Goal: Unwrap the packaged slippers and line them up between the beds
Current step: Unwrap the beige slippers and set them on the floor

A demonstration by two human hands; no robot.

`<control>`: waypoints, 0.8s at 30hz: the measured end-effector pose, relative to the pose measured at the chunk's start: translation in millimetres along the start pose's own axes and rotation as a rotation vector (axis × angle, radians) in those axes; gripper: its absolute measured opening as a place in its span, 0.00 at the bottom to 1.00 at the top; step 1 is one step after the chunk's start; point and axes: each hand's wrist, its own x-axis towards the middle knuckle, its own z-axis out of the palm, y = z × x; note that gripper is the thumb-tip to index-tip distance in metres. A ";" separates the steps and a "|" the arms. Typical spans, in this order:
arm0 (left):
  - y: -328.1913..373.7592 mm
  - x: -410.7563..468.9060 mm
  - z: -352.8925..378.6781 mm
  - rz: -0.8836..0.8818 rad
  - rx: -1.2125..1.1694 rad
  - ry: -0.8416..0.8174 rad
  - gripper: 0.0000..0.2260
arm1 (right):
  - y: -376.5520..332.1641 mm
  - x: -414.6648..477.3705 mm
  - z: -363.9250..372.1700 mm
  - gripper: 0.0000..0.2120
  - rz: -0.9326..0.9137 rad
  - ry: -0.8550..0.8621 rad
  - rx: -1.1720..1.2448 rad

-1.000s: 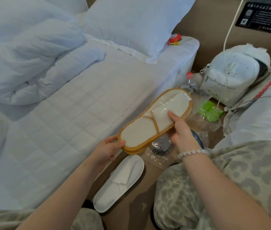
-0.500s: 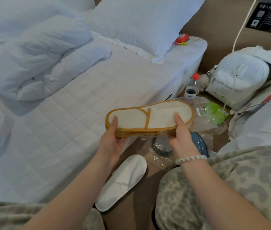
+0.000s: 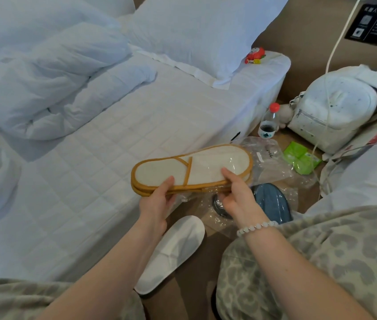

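A stacked pair of white slippers with orange trim (image 3: 196,168), still in clear plastic wrap, is held level above the floor gap. My left hand (image 3: 158,202) pinches its heel end from below, thumb on top. Toward the toe half, my right hand (image 3: 236,195) grips the near edge. One plain white slipper (image 3: 171,252) lies on the brown floor between the beds, below my hands. A blue slipper (image 3: 273,202) lies partly under crumpled clear wrap, to the right of my right hand.
The white bed (image 3: 79,181) fills the left, with a duvet and pillows. On the floor: empty clear bags (image 3: 273,158), green packets (image 3: 301,158), a red-capped bottle (image 3: 269,122), a white backpack (image 3: 335,112). My patterned knees fill the bottom.
The wrapped pair swung from a diagonal tilt to level. My left hand shifted from the heel tip to a grip under the near edge; the right hand stayed on the toe half.
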 end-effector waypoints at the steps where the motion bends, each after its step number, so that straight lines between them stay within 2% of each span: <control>1: 2.6 3.3 -2.8 0.011 0.004 0.022 0.21 | -3.0 2.5 -0.6 0.21 -0.013 0.012 -0.003; 6: 14.8 14.7 -14.5 0.009 -0.069 0.018 0.16 | -19.0 14.0 -8.8 0.26 -0.096 0.036 0.041; 10: 16.5 11.6 -10.0 0.014 -0.160 -0.025 0.17 | -15.2 14.7 -5.8 0.23 -0.108 0.019 0.053; 16: 6.8 3.3 13.0 0.004 -0.030 -0.069 0.24 | 0.7 6.7 0.5 0.21 -0.029 -0.061 0.058; 21: -2.7 8.6 17.2 -0.007 0.003 -0.025 0.22 | 1.5 9.7 -3.7 0.28 -0.061 -0.034 0.010; 24: -0.4 14.3 13.9 -0.008 0.039 -0.021 0.24 | -4.9 12.1 -3.4 0.23 -0.122 0.000 0.033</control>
